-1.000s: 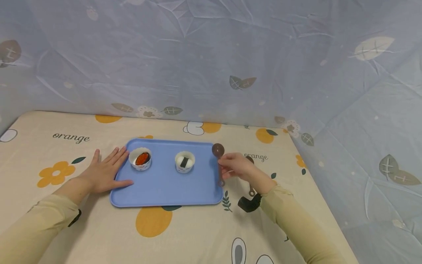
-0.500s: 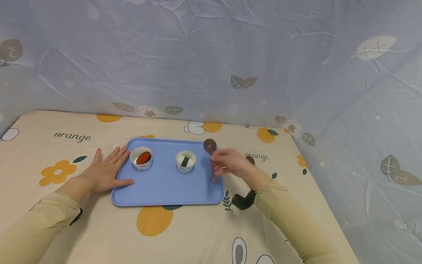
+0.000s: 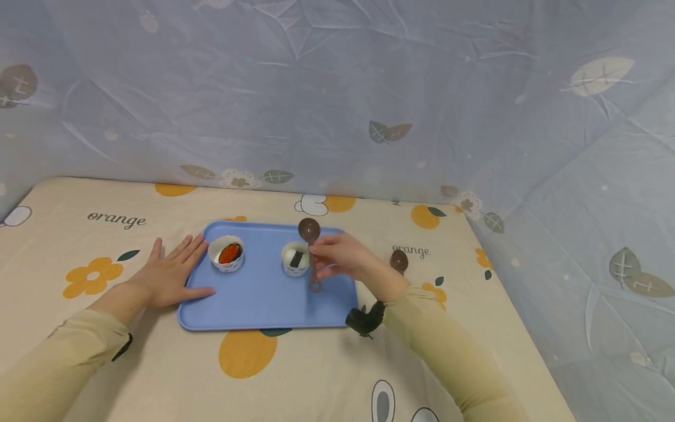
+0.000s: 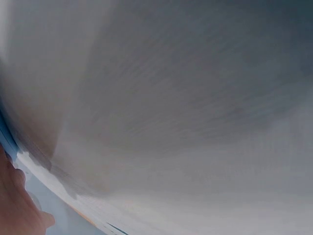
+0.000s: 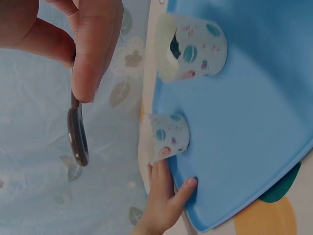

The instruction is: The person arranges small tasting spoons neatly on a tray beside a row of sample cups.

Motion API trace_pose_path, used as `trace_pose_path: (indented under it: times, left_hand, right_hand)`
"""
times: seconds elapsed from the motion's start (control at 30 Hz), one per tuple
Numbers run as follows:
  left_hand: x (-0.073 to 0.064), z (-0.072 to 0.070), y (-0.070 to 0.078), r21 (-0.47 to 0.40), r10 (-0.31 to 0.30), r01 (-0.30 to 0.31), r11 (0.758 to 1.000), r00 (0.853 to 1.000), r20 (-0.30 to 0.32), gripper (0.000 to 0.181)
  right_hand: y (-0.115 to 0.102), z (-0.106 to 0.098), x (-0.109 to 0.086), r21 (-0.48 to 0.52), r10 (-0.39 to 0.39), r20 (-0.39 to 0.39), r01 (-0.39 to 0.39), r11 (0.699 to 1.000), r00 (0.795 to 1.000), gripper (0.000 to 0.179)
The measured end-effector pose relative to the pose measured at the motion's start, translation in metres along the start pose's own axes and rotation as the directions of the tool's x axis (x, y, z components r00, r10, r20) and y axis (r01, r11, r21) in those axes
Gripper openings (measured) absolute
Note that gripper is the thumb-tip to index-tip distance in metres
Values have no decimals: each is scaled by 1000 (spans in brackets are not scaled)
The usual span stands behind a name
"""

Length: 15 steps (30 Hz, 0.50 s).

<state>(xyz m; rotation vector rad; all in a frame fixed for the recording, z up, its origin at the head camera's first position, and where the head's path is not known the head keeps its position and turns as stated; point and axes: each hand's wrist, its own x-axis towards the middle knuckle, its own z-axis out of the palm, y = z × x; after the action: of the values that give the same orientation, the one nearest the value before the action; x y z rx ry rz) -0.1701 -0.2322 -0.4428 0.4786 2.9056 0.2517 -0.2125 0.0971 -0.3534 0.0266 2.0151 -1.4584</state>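
Observation:
My right hand (image 3: 340, 253) pinches a brown spoon (image 3: 309, 230) by its handle, held above the right half of a blue tray (image 3: 253, 305). Just left of the spoon stands a paper cup (image 3: 293, 268) holding a white rice ball with a black strip. Another paper cup (image 3: 227, 265), near the tray's left edge, contains a red-topped piece of sushi (image 3: 229, 253). With fingers spread, my left hand (image 3: 166, 281) rests at the tray's left edge, its thumb over the rim. In the right wrist view, thumb and fingers pinch the spoon (image 5: 77, 134) clear of the cups.
A second brown spoon (image 3: 399, 260) lies on the patterned tablecloth (image 3: 174, 363) right of the tray, its handle hidden by my right forearm. A grey-blue cloth wall (image 3: 337, 105) rises behind the table.
My right hand has carried the spoon leftward from the tray's right edge to beside the rice-ball cup. More of the second spoon's bowl shows now. The left hand has stayed in place.

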Motion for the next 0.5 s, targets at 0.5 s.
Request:
trace_pose_path:
  times: [0.5]
  left_hand:
    - [1, 2, -1, -6, -5, 5, 1000, 1000, 9, 111]
  right_hand:
    - [-6, 33, 14, 46, -8, 18, 7, 999, 1000, 26]
